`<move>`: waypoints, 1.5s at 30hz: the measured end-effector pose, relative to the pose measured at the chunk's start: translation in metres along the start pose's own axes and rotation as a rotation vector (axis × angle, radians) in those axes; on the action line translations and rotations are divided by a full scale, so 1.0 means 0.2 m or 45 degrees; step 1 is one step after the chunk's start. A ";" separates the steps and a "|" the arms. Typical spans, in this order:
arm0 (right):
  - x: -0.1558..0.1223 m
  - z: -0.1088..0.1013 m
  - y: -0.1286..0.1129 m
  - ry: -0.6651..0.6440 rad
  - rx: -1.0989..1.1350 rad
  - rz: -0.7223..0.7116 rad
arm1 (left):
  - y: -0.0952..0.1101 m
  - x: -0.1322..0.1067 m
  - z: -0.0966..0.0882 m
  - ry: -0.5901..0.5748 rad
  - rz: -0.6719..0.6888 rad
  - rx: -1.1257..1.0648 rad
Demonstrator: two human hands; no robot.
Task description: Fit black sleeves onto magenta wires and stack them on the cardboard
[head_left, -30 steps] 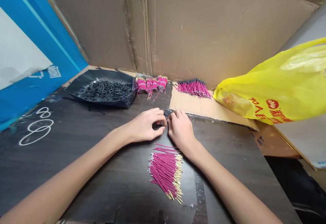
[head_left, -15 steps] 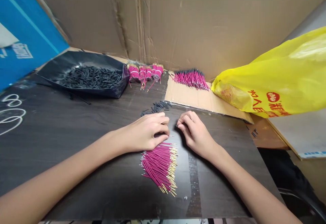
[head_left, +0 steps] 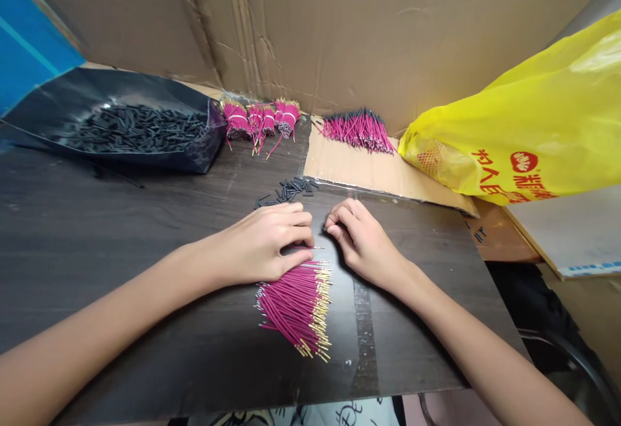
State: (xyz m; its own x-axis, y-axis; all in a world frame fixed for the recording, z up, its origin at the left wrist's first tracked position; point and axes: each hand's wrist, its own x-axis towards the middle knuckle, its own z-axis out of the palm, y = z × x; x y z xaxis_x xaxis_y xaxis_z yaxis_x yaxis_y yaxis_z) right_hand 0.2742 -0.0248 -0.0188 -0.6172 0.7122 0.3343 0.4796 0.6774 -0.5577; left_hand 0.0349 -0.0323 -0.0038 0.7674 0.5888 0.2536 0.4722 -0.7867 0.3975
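My left hand (head_left: 274,242) is closed, with a thin pink wire (head_left: 317,247) between thumb and fingers; its metal tip points right, toward the other hand. Under and in front of that hand, a fanned pile of pink wires (head_left: 295,306) lies on the table, gold tips to the right and silver ends to the left. My right hand (head_left: 363,235) is pinched shut on a small black tube (head_left: 325,229), mostly covered by the fingertips. A small gap separates the two hands. Just beyond the left hand lie loose black tubes (head_left: 291,189).
A dark tray (head_left: 145,159) full of black tubes stands back left. Beside it are tied bundles of pink wires (head_left: 262,121). Black-ended wires (head_left: 359,131) rest on a cardboard sheet (head_left: 369,170). A yellow bag (head_left: 485,128) leans at right, before a cardboard wall (head_left: 339,31).
The whole view has shifted, so the table things appear further left and higher. Both hands keep nearly the same pose; the wire's tip shows between the left fingers in both frames.
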 end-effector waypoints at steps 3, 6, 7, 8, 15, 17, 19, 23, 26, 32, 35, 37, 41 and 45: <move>0.00 0.00 0.00 -0.002 -0.011 0.015 | 0.00 0.00 0.00 0.004 -0.025 -0.026; 0.00 0.00 0.00 -0.012 -0.023 0.022 | -0.01 0.01 0.01 0.011 -0.040 -0.079; 0.00 0.00 0.00 -0.014 -0.027 0.024 | -0.01 0.01 0.02 0.014 -0.045 -0.095; 0.00 0.00 0.00 -0.015 -0.030 0.025 | -0.01 0.01 0.02 0.020 -0.055 -0.109; -0.01 0.01 0.00 -0.025 -0.043 0.034 | -0.01 0.01 0.03 0.030 -0.120 -0.121; -0.01 0.01 0.00 -0.024 -0.048 0.033 | -0.01 0.01 0.03 0.038 -0.091 -0.097; -0.01 0.02 0.00 -0.018 -0.048 0.033 | -0.01 0.01 0.03 0.048 -0.056 -0.058; -0.01 0.02 0.00 -0.011 -0.041 0.044 | 0.01 0.01 0.04 -0.001 -0.042 0.091; 0.00 0.02 0.00 -0.010 -0.038 0.055 | 0.03 0.02 0.05 -0.021 -0.054 0.208; -0.01 0.02 0.00 -0.019 -0.034 0.052 | 0.03 0.01 0.04 0.020 -0.026 0.219; -0.01 0.02 0.01 -0.028 -0.043 0.055 | 0.01 0.00 0.02 0.021 -0.001 0.206; -0.01 0.02 0.01 -0.033 -0.055 0.057 | 0.00 0.00 0.02 0.030 0.025 0.227; -0.01 0.02 0.00 -0.031 -0.067 0.058 | 0.00 0.01 0.03 0.038 0.045 0.316; -0.01 0.02 -0.01 -0.031 -0.072 0.056 | 0.00 0.01 0.04 0.017 0.003 0.302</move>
State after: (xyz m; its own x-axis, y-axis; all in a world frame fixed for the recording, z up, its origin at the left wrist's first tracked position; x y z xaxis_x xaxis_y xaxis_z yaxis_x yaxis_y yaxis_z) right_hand 0.2725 -0.0271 -0.0212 -0.6097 0.7371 0.2914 0.5407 0.6556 -0.5270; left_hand 0.0407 -0.0332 -0.0100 0.7639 0.5877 0.2664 0.5600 -0.8089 0.1788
